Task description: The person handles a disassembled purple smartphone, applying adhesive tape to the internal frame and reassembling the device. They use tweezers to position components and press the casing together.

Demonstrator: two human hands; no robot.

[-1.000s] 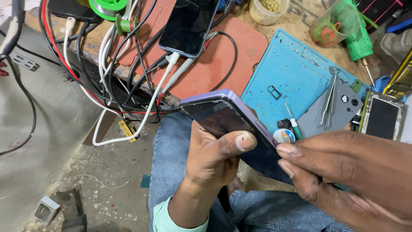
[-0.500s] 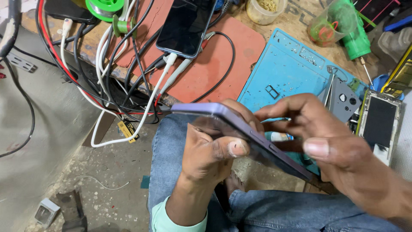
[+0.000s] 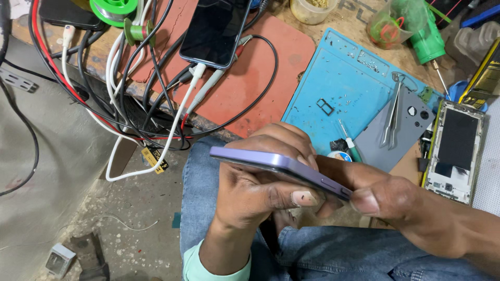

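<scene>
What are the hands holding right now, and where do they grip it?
A purple phone, edge-on. The left hand grips its middle from below; the right hand pinches its right end.

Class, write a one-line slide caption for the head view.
Both hands, left hand and right hand, grip a purple phone edge-on above a blue repair mat with tweezers.
</scene>
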